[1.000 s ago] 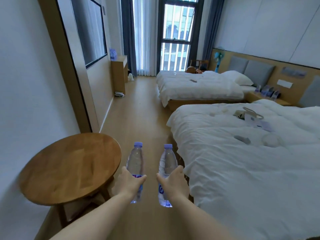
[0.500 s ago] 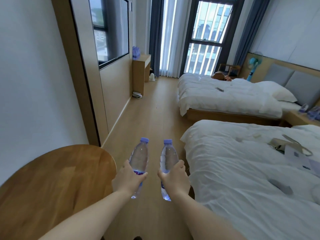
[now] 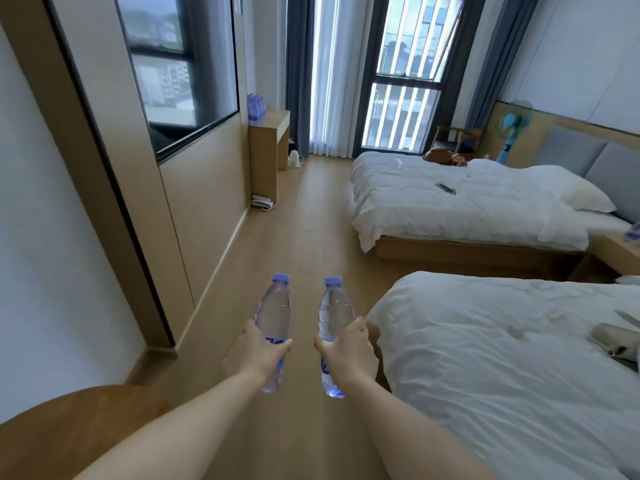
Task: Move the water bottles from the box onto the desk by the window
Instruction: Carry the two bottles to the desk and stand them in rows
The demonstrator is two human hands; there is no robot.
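My left hand (image 3: 254, 353) grips a clear water bottle (image 3: 273, 308) with a purple cap, held upright in front of me. My right hand (image 3: 348, 351) grips a second such bottle (image 3: 334, 311) beside it. Far ahead on the left stands the wooden desk (image 3: 268, 133) next to the window curtains. Several water bottles (image 3: 255, 107) stand grouped on its top against the wall. The box is not in view.
A round wooden table (image 3: 52, 438) is at my lower left. Two white beds, the near one (image 3: 502, 358) and the far one (image 3: 460, 199), fill the right side. A wooden floor aisle (image 3: 294, 244) runs to the desk. A phone (image 3: 261, 202) lies on the floor by the desk.
The view has advanced down the aisle: the round table slid to the lower left corner and the desk and window grew nearer. Both hands keep holding their bottles upright.
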